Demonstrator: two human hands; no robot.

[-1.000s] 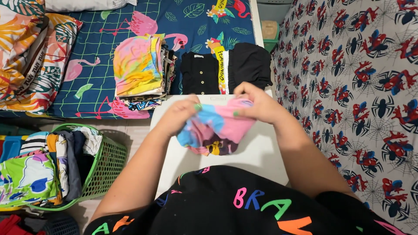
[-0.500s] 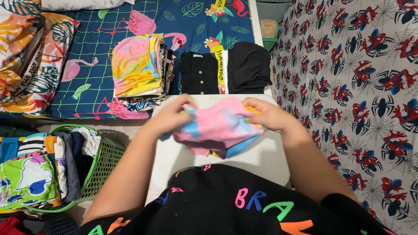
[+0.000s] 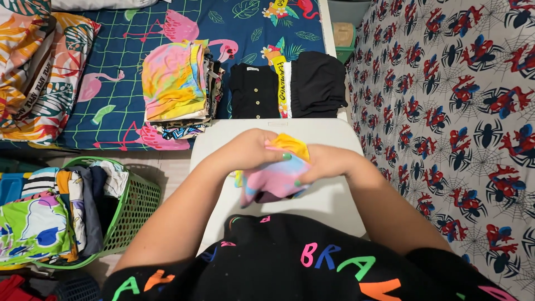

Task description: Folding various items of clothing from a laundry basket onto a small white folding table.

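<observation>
While you look down, green laundry basket off the white table's left edge, your left hand and right hand both closed tight on a bunched pastel tie-dye garment above the table's middle, black folded clothes beyond its far edge.

pink, blue and yellow tie-dye garment; green basket; navy flamingo-print sheet.

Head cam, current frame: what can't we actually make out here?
- Tie-dye garment: its type and full shape, bunched between the left hand and right hand.
- Green basket: lower contents buried under the top clothes; left part cut by the frame edge.
- Folded stack: lower items show edges only.
- Bin at the top: contents too small.
</observation>
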